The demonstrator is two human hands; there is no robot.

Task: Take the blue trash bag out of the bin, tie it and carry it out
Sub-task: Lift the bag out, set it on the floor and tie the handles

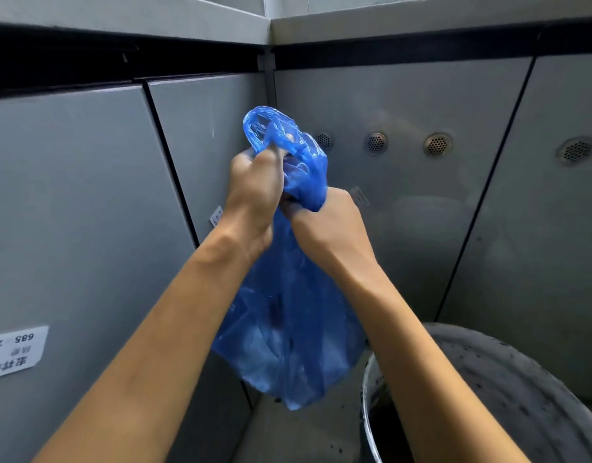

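I am looking into a corner of grey cabinet panels [87, 208], and they are filling most of the view. On the right-hand panel a row of round perforated vents [437, 144] is showing, and a white label [16, 352] with print is sitting low on the left panel.

Down at the lower right the bin [508, 389] is standing with its mouth open toward me — its grey rim is speckled with dark spots and the inside is reading as dark, so I cannot tell what, if anything, is lying in it.

The blue trash bag [288, 329] is hanging in the air in front of the corner, just left of the bin and clear of its rim. Its long axis is running roughly upright, the full belly pointing down and the gathered neck pointing up. Pale and dark shapes are showing through the film; I cannot make out what they are.

My left hand [254, 192] is closing as a fist round the upper neck, a loose blue loop sticking out above it. My right hand [324, 222] is clenching the neck just below, touching the left.
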